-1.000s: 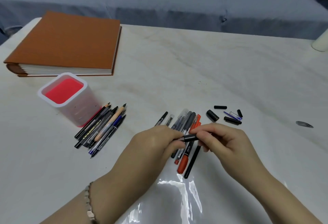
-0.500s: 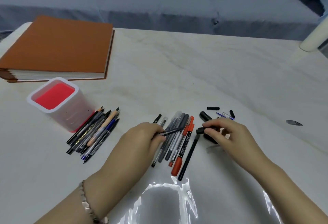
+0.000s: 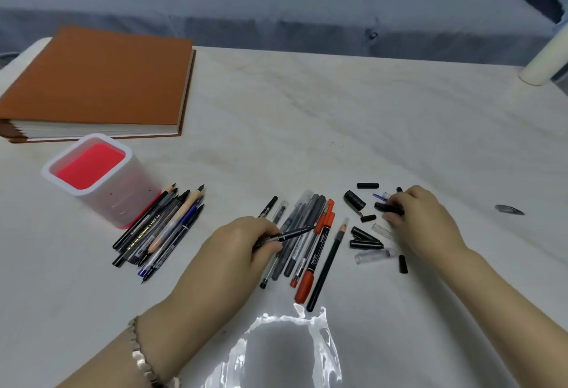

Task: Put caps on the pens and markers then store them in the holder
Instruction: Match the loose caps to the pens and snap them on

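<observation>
My left hand (image 3: pixel 242 243) grips a thin black uncapped pen (image 3: pixel 292 233), tip pointing right, above a row of pens and markers (image 3: pixel 302 234) that includes an orange-red marker (image 3: pixel 313 261). My right hand (image 3: pixel 421 218) reaches into the scattered caps (image 3: pixel 365 241) at the right, its fingertips pinching a black cap (image 3: pixel 388 207). A second bundle of pens (image 3: pixel 163 227) lies beside the holder (image 3: pixel 123 200), a white translucent cup with a red bottom at the left, which holds no pens.
A thick orange-brown album (image 3: pixel 98 80) lies at the back left of the white table (image 3: pixel 338 117). A small dark object (image 3: pixel 508 210) sits at the far right. A white cylinder (image 3: pixel 541 61) stands at the back right edge. A grey sofa (image 3: pixel 276 3) runs behind.
My hands were together over the pen row; the right hand has moved right to the caps and taken a black one. The left hand keeps the thin black pen.
</observation>
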Demonstrator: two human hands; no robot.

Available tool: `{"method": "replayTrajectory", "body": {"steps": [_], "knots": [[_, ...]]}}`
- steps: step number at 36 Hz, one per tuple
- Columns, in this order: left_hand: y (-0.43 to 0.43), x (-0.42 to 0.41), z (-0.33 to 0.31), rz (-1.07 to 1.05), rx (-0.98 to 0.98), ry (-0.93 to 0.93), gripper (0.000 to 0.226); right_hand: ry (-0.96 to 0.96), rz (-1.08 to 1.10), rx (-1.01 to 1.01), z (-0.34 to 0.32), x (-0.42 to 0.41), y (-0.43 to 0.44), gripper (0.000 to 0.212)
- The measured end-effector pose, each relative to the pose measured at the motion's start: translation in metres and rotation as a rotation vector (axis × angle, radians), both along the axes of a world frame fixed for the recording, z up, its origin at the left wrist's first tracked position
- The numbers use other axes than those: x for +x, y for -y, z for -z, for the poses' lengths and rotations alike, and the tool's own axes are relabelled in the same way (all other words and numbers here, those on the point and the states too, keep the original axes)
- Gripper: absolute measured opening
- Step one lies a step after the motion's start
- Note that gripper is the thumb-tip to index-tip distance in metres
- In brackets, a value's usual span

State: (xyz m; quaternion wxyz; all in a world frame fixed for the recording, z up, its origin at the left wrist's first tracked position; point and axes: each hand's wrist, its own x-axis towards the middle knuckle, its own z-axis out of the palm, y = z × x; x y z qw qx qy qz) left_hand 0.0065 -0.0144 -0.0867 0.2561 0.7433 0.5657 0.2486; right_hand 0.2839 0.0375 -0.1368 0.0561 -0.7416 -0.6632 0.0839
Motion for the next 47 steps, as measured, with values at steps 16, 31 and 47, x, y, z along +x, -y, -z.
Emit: {"method": "replayTrajectory", "body": {"steps": [16, 31, 47], "knots": [[0.005, -0.005, -0.001, 0.007, 0.003, 0.087, 0.01, -0.87, -0.193, 0.119, -0.059, -0.064, 0.054, 0.03], [0.01, 0.002, -0.008, 0.077, 0.066, 0.119, 0.017, -0.789, -0.36, 0.097, -0.06, -0.095, 0.061, 0.012], [0.002, 0.001, -0.021, 0.167, -0.169, 0.148, 0.012, -0.678, -0.549, 0.338, -0.046, -0.095, 0.059, 0.016]]}}
